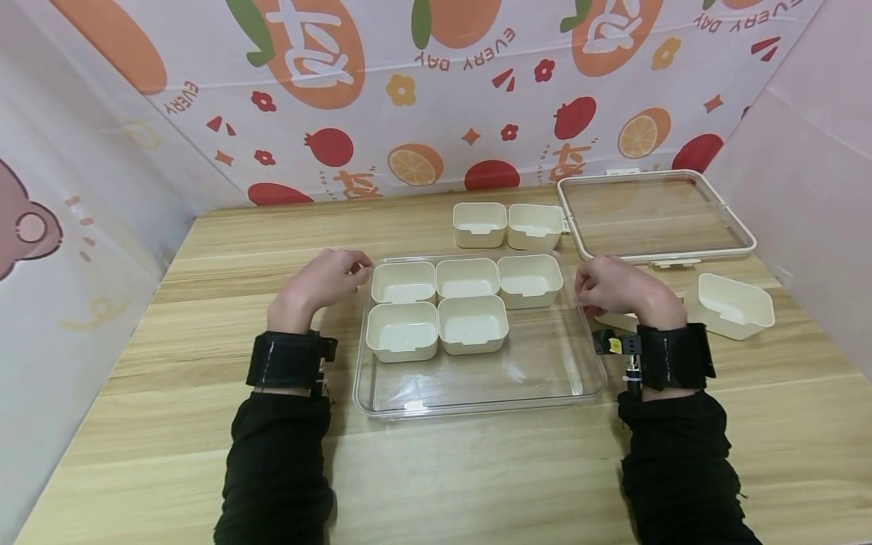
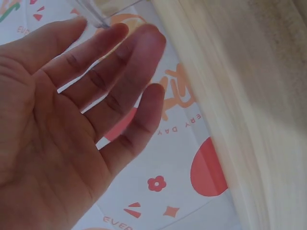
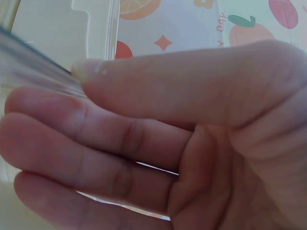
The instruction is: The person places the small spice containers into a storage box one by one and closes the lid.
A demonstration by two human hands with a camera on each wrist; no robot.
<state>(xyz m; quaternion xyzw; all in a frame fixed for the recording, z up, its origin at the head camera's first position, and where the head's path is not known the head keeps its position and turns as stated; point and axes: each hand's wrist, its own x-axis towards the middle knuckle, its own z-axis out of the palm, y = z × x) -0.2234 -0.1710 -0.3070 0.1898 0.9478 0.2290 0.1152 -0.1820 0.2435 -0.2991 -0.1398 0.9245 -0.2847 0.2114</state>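
A clear plastic tray lies between the two hands, holding several small cream bins. Three bins form its back row, among them a right-hand bin; a left bin and another bin stand in front of them. At the tray's left side, the left hand pinches the edge between thumb and forefinger, its other fingers loosely bent in the left wrist view. Opposite, the right hand pinches the right edge; the right wrist view shows the thumb on the clear wall, fingers beneath.
Two cream bins stand behind the tray. A clear lid with a cream frame lies at the back right. Another cream bin sits beyond the right wrist, and a cream piece is partly hidden under it. A printed cloth hangs behind.
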